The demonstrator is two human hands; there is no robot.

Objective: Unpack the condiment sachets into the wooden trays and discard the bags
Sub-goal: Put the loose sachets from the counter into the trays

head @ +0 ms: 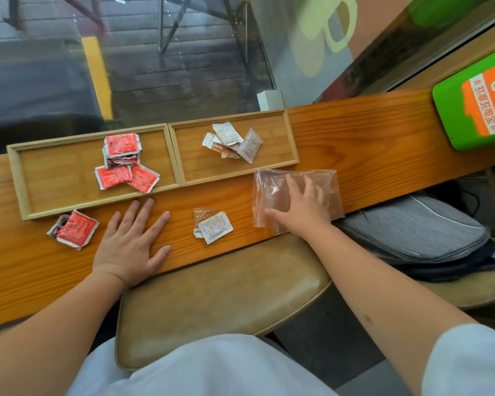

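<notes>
A: R hand (300,207) flat on the clear zip bag (296,197), fingers spread, pressing not pinching. Bag looks empty, lies on the counter (369,132) just right of the right tray (290,138), near edge hanging over the counter lip.

B: L hand?

A: L hand (132,241) open, palm down on bare counter, holds nothing. Sits between two loose piles: red sachets (75,228) to its left, white sachets (212,227) to its right. Neither pile is in a tray yet.

B: Trays?

A: Left tray (40,172) has the red sachet pile (123,161), right tray has a white sachet pile (233,141). Sorted by colour, imo.

B: Risks?

A: 1) Bag is slick film under a flat palm; a drag toward the edge prob slides it off onto the grey backpack (412,232) below. 2) Can't tell if bag is fully empty, glare on the film; a sachet left inside gets binned. 3) Loose red pile sits close to the near counter edge; a sweep w/ the L hand could knock some off. 4) Mixing colours if both loose piles get scooped at once.

B: Anything blocking?

A: No bin in view, so discard spot unknown. Padded stool (226,295) sits under the counter btw the arms. Green sign (469,110) far right, well apart. Tray rims are raised, so sachets need lifting over, not pushing.
</notes>
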